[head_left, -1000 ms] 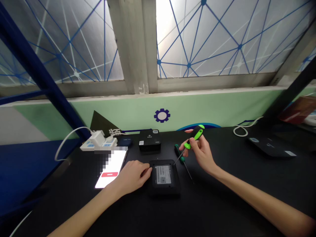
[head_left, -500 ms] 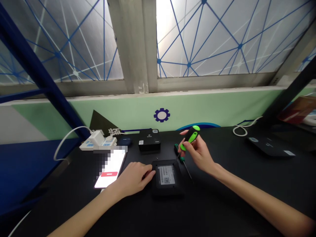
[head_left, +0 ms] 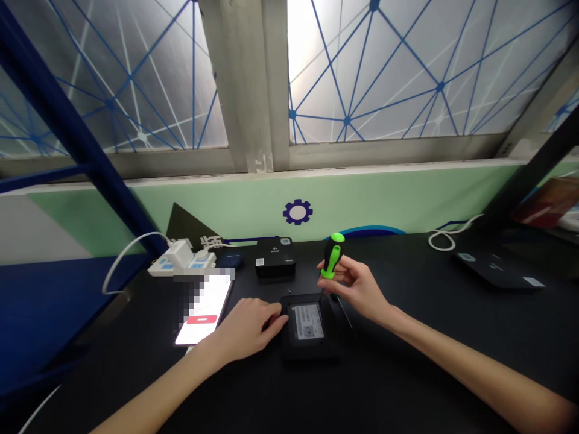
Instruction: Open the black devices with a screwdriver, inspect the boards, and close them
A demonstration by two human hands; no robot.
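My left hand [head_left: 246, 328] presses its fingertips against the left edge of a flat black electronic device [head_left: 310, 325], which lies face down with a white label on top. My right hand [head_left: 355, 288] grips a screwdriver with a green-and-black handle [head_left: 333, 256], holding it upright with its thin shaft pointing down at the device's top edge. A second screwdriver's metal shaft [head_left: 344, 312] lies on the table by the device, and my right hand hides its handle.
A lit smartphone [head_left: 203, 313] lies left of my left hand on the black tabletop [head_left: 407, 374]. Behind stand a black box [head_left: 275, 258], a small dark blue object [head_left: 230, 260], and a power strip [head_left: 181, 265] with a white plug and cable. A flat black device [head_left: 497, 266] lies at right.
The black device has slid right along with my left hand. My right hand has turned the screwdriver from tilted to upright and moved it left, over the device's top edge.
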